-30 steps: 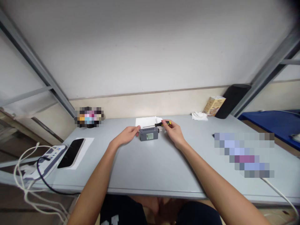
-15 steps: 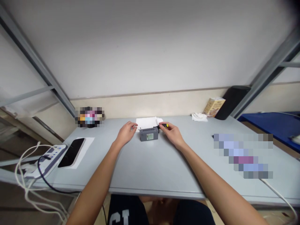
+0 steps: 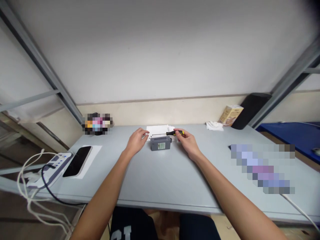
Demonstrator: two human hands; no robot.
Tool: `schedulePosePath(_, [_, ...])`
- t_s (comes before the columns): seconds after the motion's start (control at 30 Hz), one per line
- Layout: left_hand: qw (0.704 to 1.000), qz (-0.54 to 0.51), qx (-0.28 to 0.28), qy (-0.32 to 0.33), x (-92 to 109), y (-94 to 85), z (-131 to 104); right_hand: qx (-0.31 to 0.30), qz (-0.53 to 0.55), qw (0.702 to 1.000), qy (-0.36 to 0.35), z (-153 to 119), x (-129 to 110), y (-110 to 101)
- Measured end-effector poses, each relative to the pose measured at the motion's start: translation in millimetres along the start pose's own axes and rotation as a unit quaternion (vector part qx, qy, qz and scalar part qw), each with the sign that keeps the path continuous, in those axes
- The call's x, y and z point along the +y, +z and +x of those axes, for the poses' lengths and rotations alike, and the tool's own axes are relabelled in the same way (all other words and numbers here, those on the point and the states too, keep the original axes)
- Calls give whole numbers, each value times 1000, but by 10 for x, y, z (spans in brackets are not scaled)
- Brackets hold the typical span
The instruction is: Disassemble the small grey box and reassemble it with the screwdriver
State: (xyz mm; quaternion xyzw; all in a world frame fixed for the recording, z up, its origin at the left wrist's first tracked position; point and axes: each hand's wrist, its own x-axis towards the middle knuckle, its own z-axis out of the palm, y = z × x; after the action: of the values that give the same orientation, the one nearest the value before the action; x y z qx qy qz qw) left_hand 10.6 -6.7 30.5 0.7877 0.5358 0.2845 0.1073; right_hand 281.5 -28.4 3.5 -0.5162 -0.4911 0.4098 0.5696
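A dark grey box (image 3: 160, 144) with vent slots and a pale label stands on the grey table between my hands. My right hand (image 3: 186, 141) is closed on the handle of a black and yellow screwdriver (image 3: 171, 133), whose thin shaft points left behind the box. To the left of the box is my left hand (image 3: 138, 140), its fingers apart and curved, with nothing seen in them. Behind the box lies white paper (image 3: 157, 129) with small dark specks near its left front edge.
On the left are a phone (image 3: 78, 161) on white paper and a power strip (image 3: 56, 170) with cables. At the back right stand a yellow carton (image 3: 231, 115), a black cylinder (image 3: 252, 110) and crumpled tissue (image 3: 214, 125). Blurred items lie at the back left and right.
The screwdriver has swung out from beside the box, and its shaft now shows level above the paper, pointing left. The whole view has shifted slightly.
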Motion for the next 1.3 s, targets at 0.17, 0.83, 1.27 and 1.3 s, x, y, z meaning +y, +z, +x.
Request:
schedulePosePath(0.17, [993, -105, 57, 13, 102, -35, 11, 12, 55, 998, -16, 26, -29, -13])
schedulePosePath(0.83, [984, -158, -2, 80, 186, -85, -17, -4, 104, 995, -8, 42, -33, -39])
schedulePosePath(1.27, [985, -92, -1, 146, 243, -136, -47, -17, 26, 994, -106, -14, -236, -91])
schedulePosePath(1.3, [984, -90, 0, 152, 243, -135, -47, -19, 18, 993, -114, -23, -265, -97])
